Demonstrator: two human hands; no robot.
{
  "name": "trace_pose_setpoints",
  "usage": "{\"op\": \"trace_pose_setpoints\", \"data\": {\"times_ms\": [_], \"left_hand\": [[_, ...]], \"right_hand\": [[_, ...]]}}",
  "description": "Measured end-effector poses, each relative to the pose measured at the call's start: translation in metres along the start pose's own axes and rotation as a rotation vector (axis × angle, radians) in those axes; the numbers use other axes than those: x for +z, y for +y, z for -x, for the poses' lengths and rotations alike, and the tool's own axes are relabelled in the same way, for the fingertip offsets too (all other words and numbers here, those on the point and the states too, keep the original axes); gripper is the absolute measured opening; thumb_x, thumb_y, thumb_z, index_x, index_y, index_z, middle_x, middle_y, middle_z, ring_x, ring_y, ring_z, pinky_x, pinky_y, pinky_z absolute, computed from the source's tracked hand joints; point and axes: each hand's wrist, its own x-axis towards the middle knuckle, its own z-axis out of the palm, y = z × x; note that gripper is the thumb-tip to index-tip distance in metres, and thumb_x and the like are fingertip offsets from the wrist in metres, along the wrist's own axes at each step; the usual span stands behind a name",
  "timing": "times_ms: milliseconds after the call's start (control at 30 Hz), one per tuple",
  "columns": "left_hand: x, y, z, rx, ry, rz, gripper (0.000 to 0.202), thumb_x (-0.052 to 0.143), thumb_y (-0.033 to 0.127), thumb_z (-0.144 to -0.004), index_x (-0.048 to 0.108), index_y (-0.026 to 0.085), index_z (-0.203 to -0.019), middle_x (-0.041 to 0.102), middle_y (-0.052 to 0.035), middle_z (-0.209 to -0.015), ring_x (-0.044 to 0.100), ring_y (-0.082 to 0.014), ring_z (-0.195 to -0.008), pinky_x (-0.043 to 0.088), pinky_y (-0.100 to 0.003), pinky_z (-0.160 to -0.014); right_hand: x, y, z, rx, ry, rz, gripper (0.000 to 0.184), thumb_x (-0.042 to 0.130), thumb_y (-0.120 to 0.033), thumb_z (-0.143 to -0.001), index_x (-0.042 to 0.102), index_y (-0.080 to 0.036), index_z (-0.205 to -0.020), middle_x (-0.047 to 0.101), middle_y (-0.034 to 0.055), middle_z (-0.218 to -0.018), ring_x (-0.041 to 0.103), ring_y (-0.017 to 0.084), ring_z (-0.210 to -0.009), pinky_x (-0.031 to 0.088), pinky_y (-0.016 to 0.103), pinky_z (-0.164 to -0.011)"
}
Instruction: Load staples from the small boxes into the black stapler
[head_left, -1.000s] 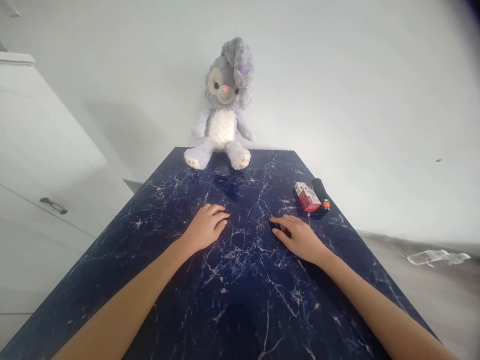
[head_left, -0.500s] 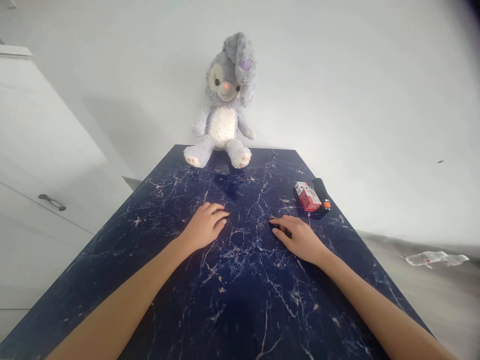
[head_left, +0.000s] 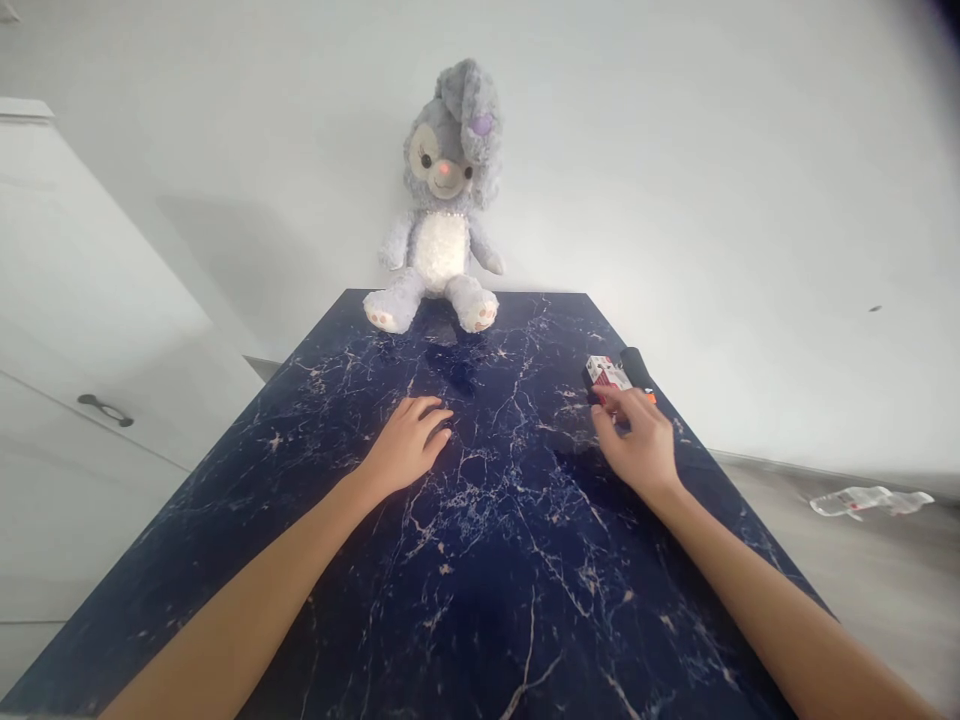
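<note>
My left hand rests palm down on the dark blue marbled table, its fingers loosely spread and nothing in them. Over the table's right side, my right hand is at a small red and white box, covering its near part. Thumb and fingers are apart there; whether the fingertips touch the box I cannot tell. Just beyond, a black cylindrical object lies beside the box. An orange piece at its near end is partly behind my hand.
A grey plush rabbit with a white belly sits at the table's far edge against the wall. White cabinets with a dark handle stand on the left. Clear plastic bottles lie on the floor to the right.
My right hand has moved right and forward from the table's middle to the red and white box. My left hand has stayed nearly in place. The view has shifted slightly.
</note>
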Motion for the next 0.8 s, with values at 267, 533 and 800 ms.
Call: {"op": "trace_pose_setpoints", "data": {"times_ms": [267,533,800], "left_hand": [[-0.002,0.002,0.002,0.019,0.035,-0.006,0.042,0.040,0.040,-0.105,0.064,0.022,-0.134,0.048,-0.0125,-0.150,0.043,-0.0341,-0.137,0.041,-0.057,-0.113],[-0.043,-0.085,0.044,-0.138,0.222,-0.106,0.039,0.041,0.040,-0.103,0.071,0.021,-0.118,0.064,-0.0116,-0.129,0.057,-0.0306,-0.121,0.041,-0.052,-0.111],[-0.041,-0.092,0.046,-0.163,0.132,-0.053,0.038,0.044,0.042,-0.100,0.072,0.022,-0.116,0.065,-0.0100,-0.130,0.057,-0.0296,-0.121,0.042,-0.049,-0.111]], "right_hand": [[-0.012,0.069,-0.019,0.582,-0.008,0.139,0.059,0.045,-0.052,-0.092,0.058,-0.013,-0.135,0.063,0.0190,-0.131,0.062,0.031,-0.112,0.046,0.044,-0.100],[-0.002,0.084,-0.041,0.617,-0.200,0.164,0.058,0.035,-0.057,-0.094,0.067,-0.015,-0.119,0.069,0.0213,-0.122,0.062,0.035,-0.112,0.044,0.045,-0.095],[0.040,0.028,-0.057,0.504,-0.344,0.076,0.054,0.040,-0.057,-0.094,0.070,-0.016,-0.112,0.074,0.0171,-0.108,0.068,0.031,-0.097,0.048,0.037,-0.082]]}}
